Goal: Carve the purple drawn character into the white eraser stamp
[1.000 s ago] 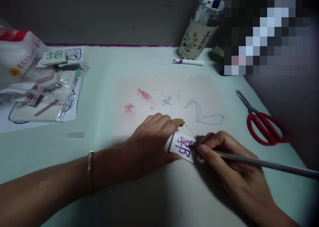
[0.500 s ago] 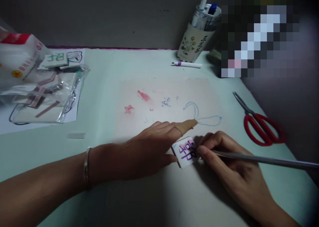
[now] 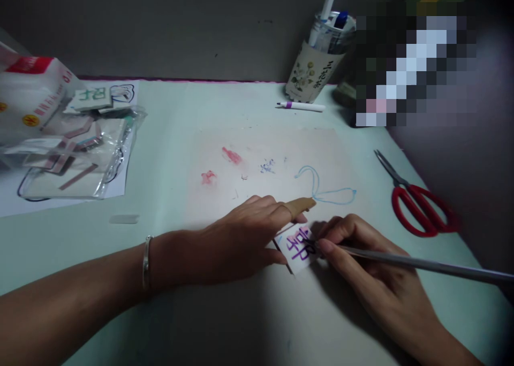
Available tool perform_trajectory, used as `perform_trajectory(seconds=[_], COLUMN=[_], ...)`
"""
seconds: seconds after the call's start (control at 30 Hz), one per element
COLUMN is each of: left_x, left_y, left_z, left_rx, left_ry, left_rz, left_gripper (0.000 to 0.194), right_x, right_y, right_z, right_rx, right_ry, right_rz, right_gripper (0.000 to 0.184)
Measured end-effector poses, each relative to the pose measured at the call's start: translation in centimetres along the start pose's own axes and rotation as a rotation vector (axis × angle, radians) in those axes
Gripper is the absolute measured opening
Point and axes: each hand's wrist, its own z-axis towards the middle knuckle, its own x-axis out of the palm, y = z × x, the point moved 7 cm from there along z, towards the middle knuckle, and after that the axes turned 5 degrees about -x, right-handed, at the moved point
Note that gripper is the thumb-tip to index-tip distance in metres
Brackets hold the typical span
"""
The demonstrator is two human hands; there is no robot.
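Note:
A small white block with a purple written character and some pink marks lies on the stained sheet. My left hand grips its left side, the thumb at the lower edge and fingers at the upper one. One of those fingers wears a tan cover. My right hand pinches a long, slim grey metal tool like a pen. The tool's tip is at the block's right side, by the character; its exact shape is hard to make out.
Red-handled scissors lie at the right. Behind are a purple marker and a labelled cup of pens. At the left sit a clear bag of blocks, a white package and a small translucent strip.
The block and both hands have shifted very slightly, with the block a little more turned. The tool's rear end sits slightly lower. Both grips stay the same.

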Motion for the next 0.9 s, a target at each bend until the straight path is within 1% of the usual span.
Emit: perform_trajectory(seconds=[0.1,0.2,0.37,0.43,0.53,0.73,0.9], left_x=[0.06,0.28,0.17,0.17,0.16,0.06,0.3], left_y=[0.09,0.29,0.17,0.02,-0.13,0.22,0.64], left_z=[-0.06,-0.06,-0.11,-0.24,-0.5,-0.43,-0.34], left_rx=[-0.006,-0.029,-0.033,-0.023,-0.002,-0.041,-0.065], left_ry=[-0.006,-0.018,-0.071,-0.054,-0.017,0.012,0.016], left_rz=[-0.021,-0.017,-0.018,0.0,0.005,-0.037,-0.057], left_gripper=[0.077,0.078,0.076,0.075,0.08,0.073,0.077], right_x=[-0.13,-0.1,0.08,0.02,-0.05,-0.13,0.0], right_y=[-0.07,-0.23,-0.44,-0.46,-0.42,-0.48,-0.35], right_z=[0.01,-0.07,-0.18,-0.21,-0.29,-0.51,-0.55], right_rx=[-0.031,-0.031,0.046,0.083,0.107,0.115,0.108], right_ry=[0.018,0.013,-0.054,-0.092,-0.11,-0.068,-0.048], right_rz=[-0.011,0.011,0.05,0.049,0.02,-0.05,-0.037], right_gripper=[0.015,0.015,0.017,0.021,0.024,0.027,0.026])
